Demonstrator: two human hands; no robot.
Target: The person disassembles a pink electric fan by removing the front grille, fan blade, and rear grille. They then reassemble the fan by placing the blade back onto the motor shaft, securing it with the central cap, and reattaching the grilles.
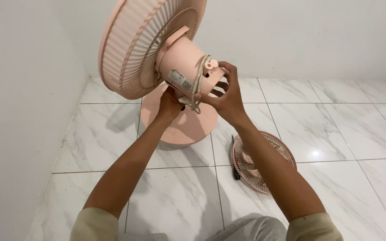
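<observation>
A pink fan stands on the floor, its ribbed rear grille (132, 44) tilted up and its round motor housing (182, 67) pointing toward me. A white cord (197, 80) is wound around the housing. My right hand (226, 98) grips the back end of the housing, fingers curled over the rim. Under the housing, my left hand (168, 105) holds the fan's neck, partly hidden by it. The fan's round pink base (188, 127) sits below both hands.
A detached pink fan grille (253, 172) lies on the marble tiles under my right forearm. A dark screwdriver (235, 167) lies beside it. White walls (18, 111) close in at left and behind the fan.
</observation>
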